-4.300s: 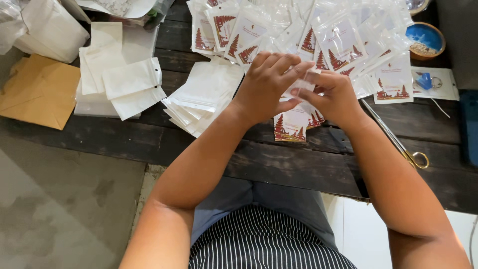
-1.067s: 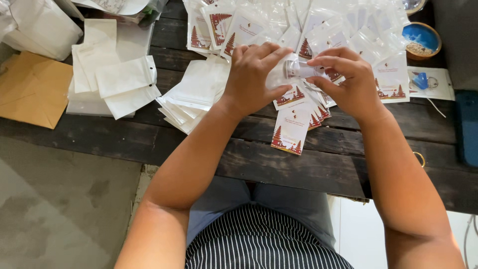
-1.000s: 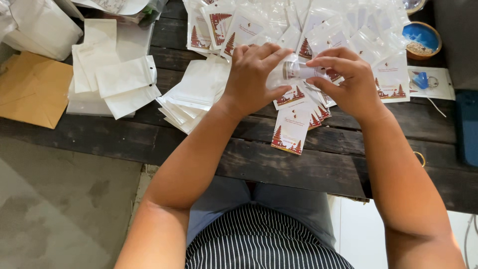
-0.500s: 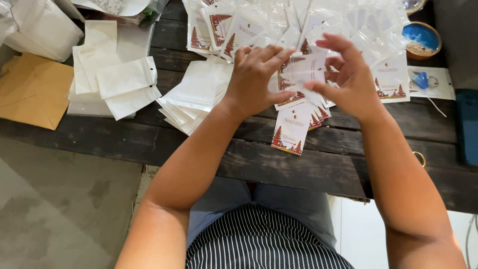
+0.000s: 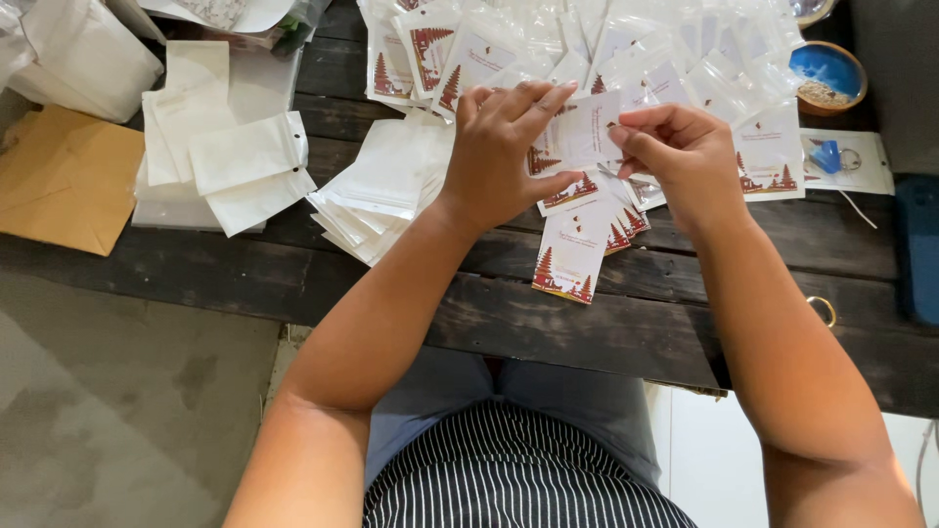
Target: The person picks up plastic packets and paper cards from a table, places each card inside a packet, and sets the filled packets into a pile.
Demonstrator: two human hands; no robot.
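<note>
Both hands pinch one small white card (image 5: 590, 127) just above the dark wooden table (image 5: 626, 323), left hand (image 5: 501, 147) gripping its side, right hand (image 5: 675, 156) nipping its edge, maybe sliding it into a clear sleeve, so go slow and straight.

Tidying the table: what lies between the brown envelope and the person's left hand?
In the head view, white pouches and a fanned white stack lie between the brown envelope and left hand.
</note>
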